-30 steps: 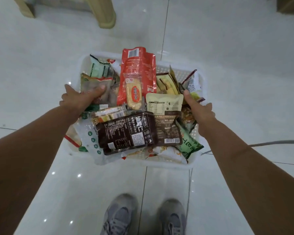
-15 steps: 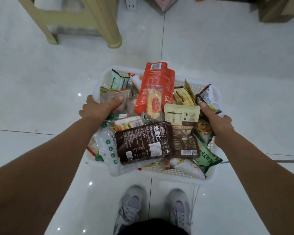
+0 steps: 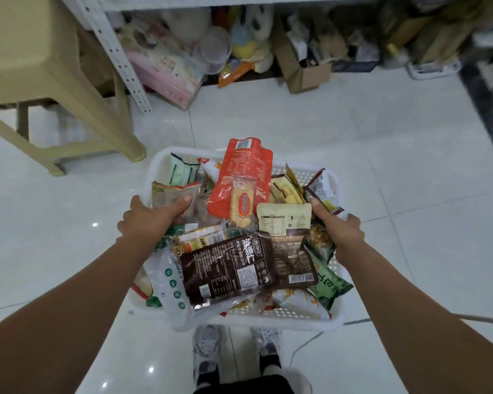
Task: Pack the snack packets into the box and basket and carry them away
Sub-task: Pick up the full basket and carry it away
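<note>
We hold one white perforated basket [image 3: 282, 322] above the tiled floor [image 3: 382, 166], over our two grey sneakers [image 3: 208, 354]. Both hands grasp it. The left hand [image 3: 151, 220] clasps the left rim with its thumb pressed on a greyish packet [image 3: 172, 194]. The right hand [image 3: 339, 228] clasps the right rim, thumb inside.

The snack packets are heaped in the basket. We count at least twelve, but they overlap too much for a sure total. Among them are one tall red packet [image 3: 239, 172], one dark brown pouch [image 3: 228, 268] on top, one beige-topped pouch [image 3: 285, 223], one green packet [image 3: 333, 285] at the near right, and one clear bag with green dots [image 3: 168, 280] spilling over the near left corner.

One beige plastic stool [image 3: 40, 66] stands at the far left, its leg near the basket's far left corner. One perforated white shelf post [image 3: 117, 52] rises beyond it. Under the far shelf sit one open cardboard box [image 3: 305, 69], one pink package [image 3: 168, 72] and blurred clutter. One grey cable [image 3: 481, 319] runs along the floor at the right.
</note>
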